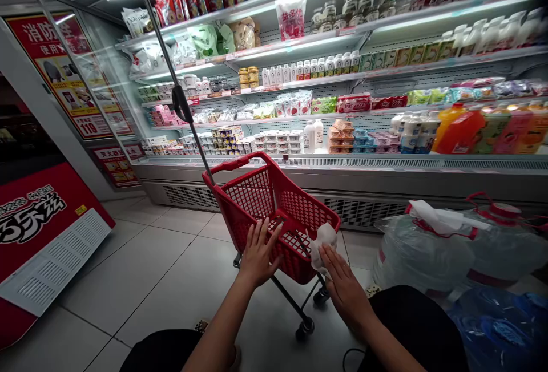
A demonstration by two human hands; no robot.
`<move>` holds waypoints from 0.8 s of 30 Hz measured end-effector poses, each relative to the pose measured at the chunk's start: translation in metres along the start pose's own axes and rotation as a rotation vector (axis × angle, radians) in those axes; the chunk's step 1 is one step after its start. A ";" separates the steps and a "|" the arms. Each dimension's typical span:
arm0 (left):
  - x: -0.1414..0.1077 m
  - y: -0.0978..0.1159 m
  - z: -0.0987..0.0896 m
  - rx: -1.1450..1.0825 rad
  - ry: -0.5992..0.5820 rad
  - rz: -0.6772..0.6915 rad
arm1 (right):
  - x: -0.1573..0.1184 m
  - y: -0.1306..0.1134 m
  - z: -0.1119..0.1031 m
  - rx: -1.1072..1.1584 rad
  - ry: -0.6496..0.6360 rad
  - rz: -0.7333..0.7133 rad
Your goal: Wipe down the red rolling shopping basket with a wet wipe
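Note:
A small red plastic shopping cart (299, 206) with lattice sides stands on black casters in front of me, a tall thin pole rising from its handle end. My left hand (259, 252) lies on the cart's near side wall with fingers spread, holding nothing. At the cart's right end, my right hand (342, 280) presses a crumpled white cloth (323, 249) against the outer corner, its fingers over the cloth. Through the lattice the inside of the basket shows red bars and nothing lying in it.
Behind the cart runs a lit refrigerated shelf (363, 169) of bottles, cups and bags. Large clear water jugs (423, 252) and a blue one (500, 326) stand close on my right. A red freezer cabinet (47, 246) is at left. Tiled floor (141, 280) lies between.

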State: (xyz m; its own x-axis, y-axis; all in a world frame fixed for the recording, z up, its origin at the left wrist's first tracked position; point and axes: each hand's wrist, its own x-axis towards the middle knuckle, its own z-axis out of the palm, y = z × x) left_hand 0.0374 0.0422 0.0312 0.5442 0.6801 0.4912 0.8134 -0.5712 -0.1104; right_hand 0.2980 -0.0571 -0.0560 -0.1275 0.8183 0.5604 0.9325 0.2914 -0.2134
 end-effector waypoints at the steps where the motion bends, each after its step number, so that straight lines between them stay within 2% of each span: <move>1: 0.000 0.002 0.002 -0.003 -0.007 -0.013 | 0.001 -0.007 0.002 -0.001 0.015 0.022; 4: -0.002 0.011 0.006 -0.004 -0.018 -0.062 | 0.008 -0.028 0.007 -0.020 0.042 0.022; 9: -0.005 0.024 0.010 0.045 -0.003 -0.095 | 0.026 -0.052 0.004 -0.101 0.010 -0.081; 12: -0.007 0.028 0.014 0.088 0.022 -0.116 | 0.024 -0.056 -0.002 -0.113 -0.014 -0.132; 16: -0.010 0.035 0.017 0.109 0.058 -0.127 | 0.004 -0.045 -0.010 -0.049 -0.025 -0.180; 20: -0.011 0.048 0.018 0.082 0.074 -0.129 | -0.006 -0.028 -0.013 0.026 0.006 -0.048; 24: -0.010 0.068 0.018 0.069 0.078 -0.129 | 0.002 -0.024 -0.009 0.034 0.060 0.098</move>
State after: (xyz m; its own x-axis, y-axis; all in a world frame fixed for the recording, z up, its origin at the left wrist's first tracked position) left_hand 0.0910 0.0056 0.0032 0.4185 0.7064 0.5709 0.8893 -0.4465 -0.0994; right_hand 0.2786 -0.0669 -0.0433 -0.0144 0.8128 0.5823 0.9274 0.2286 -0.2961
